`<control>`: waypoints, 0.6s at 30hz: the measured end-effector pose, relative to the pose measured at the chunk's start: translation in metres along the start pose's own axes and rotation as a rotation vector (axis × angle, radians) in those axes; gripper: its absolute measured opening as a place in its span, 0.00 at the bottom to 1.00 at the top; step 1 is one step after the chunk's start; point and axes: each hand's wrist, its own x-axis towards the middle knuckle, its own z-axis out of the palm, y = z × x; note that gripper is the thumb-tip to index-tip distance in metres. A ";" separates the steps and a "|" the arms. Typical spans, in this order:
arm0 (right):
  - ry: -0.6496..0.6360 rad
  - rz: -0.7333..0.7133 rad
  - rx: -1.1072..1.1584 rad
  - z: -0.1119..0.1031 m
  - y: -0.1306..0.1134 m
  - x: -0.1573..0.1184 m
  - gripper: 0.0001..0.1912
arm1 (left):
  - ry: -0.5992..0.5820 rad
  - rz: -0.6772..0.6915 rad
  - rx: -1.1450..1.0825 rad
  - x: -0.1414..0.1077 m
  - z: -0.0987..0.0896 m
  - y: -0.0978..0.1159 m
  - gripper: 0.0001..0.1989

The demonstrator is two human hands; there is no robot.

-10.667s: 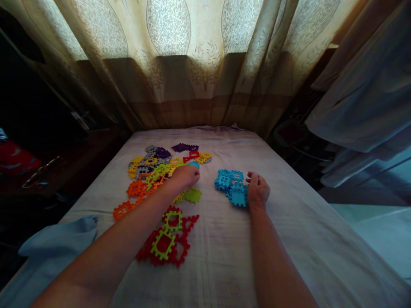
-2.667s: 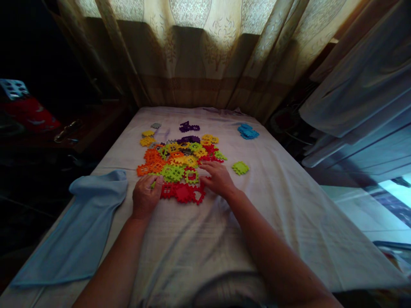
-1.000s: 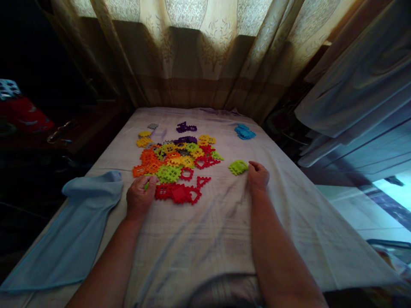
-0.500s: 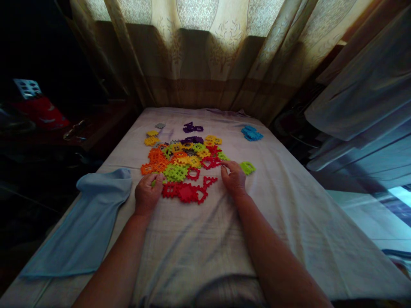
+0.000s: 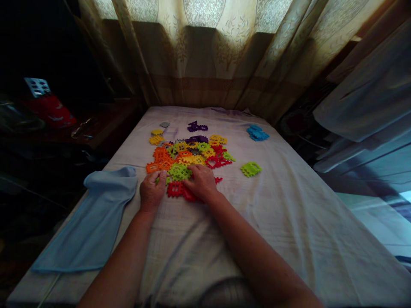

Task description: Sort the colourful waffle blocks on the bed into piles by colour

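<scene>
Flat plastic building pieces with toothed edges lie heaped on the cloth-covered table. My left hand (image 5: pixel 152 189) is closed at the near left of the heap, pinching a green piece (image 5: pixel 167 180) that shows partly past its fingers. Across the front of the heap reaches my right hand (image 5: pixel 201 182), its fingers bent down at the edge of the green pieces (image 5: pixel 179 171). It covers part of the red pieces (image 5: pixel 175 188); what its fingertips hold, if anything, is hidden. Orange pieces (image 5: pixel 162 158) lie beyond my left hand.
Sorted apart are a blue pile (image 5: pixel 257 132), a green pile (image 5: pixel 251 169), purple pieces (image 5: pixel 197 127), yellow pieces (image 5: pixel 156 139) and a grey piece (image 5: pixel 165 124). A light blue cloth (image 5: pixel 93 218) lies along the left table edge. A curtain (image 5: pixel 205 64) hangs behind the table.
My right hand has moved left, from the red pieces at the heap's right side to its front middle. My left hand stays by the green piece. The view has shifted slightly.
</scene>
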 end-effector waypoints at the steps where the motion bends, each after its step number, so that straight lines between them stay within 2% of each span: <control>1: 0.002 0.012 -0.006 0.002 0.000 -0.001 0.21 | 0.000 0.000 0.002 0.000 0.000 0.000 0.14; 6: 0.039 0.015 0.022 0.006 0.001 -0.004 0.18 | 0.004 0.014 0.009 -0.001 0.002 0.002 0.14; 11: 0.125 0.017 0.078 -0.003 0.017 0.003 0.18 | 0.000 0.002 0.008 -0.001 0.002 0.002 0.16; 14: 0.228 0.090 0.082 -0.018 0.046 0.011 0.19 | 0.005 -0.002 0.012 -0.001 0.002 0.000 0.16; 18: 0.316 0.282 0.036 -0.045 0.104 0.013 0.21 | -0.003 0.014 0.030 -0.001 0.002 -0.001 0.15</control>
